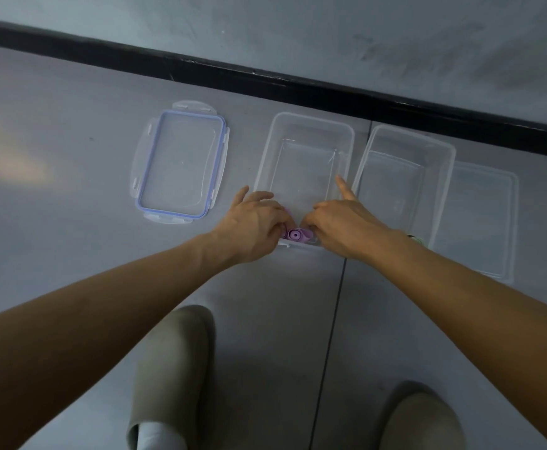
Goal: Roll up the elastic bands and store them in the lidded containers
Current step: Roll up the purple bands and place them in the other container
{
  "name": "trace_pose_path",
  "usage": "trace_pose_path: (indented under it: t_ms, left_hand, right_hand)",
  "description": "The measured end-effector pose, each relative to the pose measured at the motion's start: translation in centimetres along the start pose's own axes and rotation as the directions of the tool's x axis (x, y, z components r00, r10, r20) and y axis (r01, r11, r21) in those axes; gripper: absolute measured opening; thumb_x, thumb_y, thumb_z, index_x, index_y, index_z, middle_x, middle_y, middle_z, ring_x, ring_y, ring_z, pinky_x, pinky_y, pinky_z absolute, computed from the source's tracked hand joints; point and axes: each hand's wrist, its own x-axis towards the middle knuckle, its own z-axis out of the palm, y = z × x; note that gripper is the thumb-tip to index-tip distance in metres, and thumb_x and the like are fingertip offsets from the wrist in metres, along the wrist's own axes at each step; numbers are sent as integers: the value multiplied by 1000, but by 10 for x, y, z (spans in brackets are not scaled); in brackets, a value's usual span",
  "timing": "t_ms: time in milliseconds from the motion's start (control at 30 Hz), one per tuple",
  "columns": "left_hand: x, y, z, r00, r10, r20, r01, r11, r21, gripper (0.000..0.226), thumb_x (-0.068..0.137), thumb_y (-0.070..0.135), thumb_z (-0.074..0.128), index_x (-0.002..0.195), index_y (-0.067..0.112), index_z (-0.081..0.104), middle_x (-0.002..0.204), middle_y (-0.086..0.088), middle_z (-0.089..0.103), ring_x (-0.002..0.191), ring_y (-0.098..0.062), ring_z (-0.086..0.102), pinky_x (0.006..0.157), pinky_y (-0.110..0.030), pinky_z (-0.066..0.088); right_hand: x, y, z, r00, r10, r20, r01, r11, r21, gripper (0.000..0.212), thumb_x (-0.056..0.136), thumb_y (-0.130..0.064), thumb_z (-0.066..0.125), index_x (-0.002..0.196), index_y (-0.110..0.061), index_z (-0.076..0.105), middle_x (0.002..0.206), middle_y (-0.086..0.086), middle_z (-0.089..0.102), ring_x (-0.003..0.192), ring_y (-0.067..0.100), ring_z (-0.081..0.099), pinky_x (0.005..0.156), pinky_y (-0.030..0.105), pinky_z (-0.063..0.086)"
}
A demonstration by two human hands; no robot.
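Note:
A rolled purple elastic band (295, 236) sits at the near end of the middle clear container (309, 125), whose lid is off. My left hand (255, 222) and my right hand (343, 222) both pinch the roll from either side, over the container's near rim. The right index finger points straight out along the container's right wall. A second clear open container (408, 141) stands just to the right, touching the first. The band's far end is hidden under my fingers.
A clear lid with a blue seal (181, 164) lies on the grey floor left of the containers. Another clear lid (486, 222) lies at the far right. A black baseboard (265, 79) runs behind. My two slippered feet (174, 368) stand below.

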Motion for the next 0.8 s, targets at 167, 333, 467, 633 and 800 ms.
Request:
trace_pose_path:
  t_ms: [167, 333, 467, 633, 800]
  left_hand:
    - [0, -2, 2, 999, 16, -28, -16, 1000, 7, 38, 90, 26, 40, 115, 36, 66, 123, 16, 62, 137, -21, 36, 117, -52, 12]
    - [1, -4, 5, 991, 49, -121, -48, 999, 9, 46, 82, 32, 29, 103, 35, 70, 113, 14, 66, 126, -22, 48, 111, -53, 27]
    - [3, -6, 3, 974, 78, -215, -85, 996, -24, 39, 81, 25, 37, 99, 30, 71, 108, 10, 66, 112, -20, 55, 102, -48, 38]
    - [3, -5, -1, 953, 50, -298, -67, 997, -47, 39, 85, 26, 37, 105, 25, 71, 111, 5, 67, 111, -21, 57, 102, -45, 38]
    - [-1, 2, -2, 958, 35, -285, -54, 997, -60, 38, 94, 35, 50, 131, 27, 57, 133, 3, 58, 134, -23, 43, 115, -48, 27]
  right_hand:
    - [1, 1, 0, 999, -15, -28, 15, 1000, -11, 20, 94, -22, 50, 93, -32, 68, 83, -10, 69, 99, 13, 66, 97, 34, -43]
    - [0, -1, -3, 999, 2, -45, -1, 1000, 25, 26, 93, -17, 51, 108, -32, 67, 82, -10, 67, 94, 11, 67, 111, 43, -26]
    - [-1, -2, -6, 999, -11, -32, 11, 1000, 13, 29, 92, -21, 56, 118, -29, 64, 94, -8, 71, 107, 13, 65, 113, 45, -22]
    - [-7, -8, -17, 999, 17, -51, -14, 999, 46, 37, 96, -19, 52, 132, -26, 58, 122, -3, 68, 134, 15, 47, 118, 45, -13]
    - [-19, -9, -24, 992, 61, -112, -47, 992, 116, 47, 102, -31, 38, 149, -24, 36, 151, -4, 45, 147, 20, 26, 123, 46, 2]
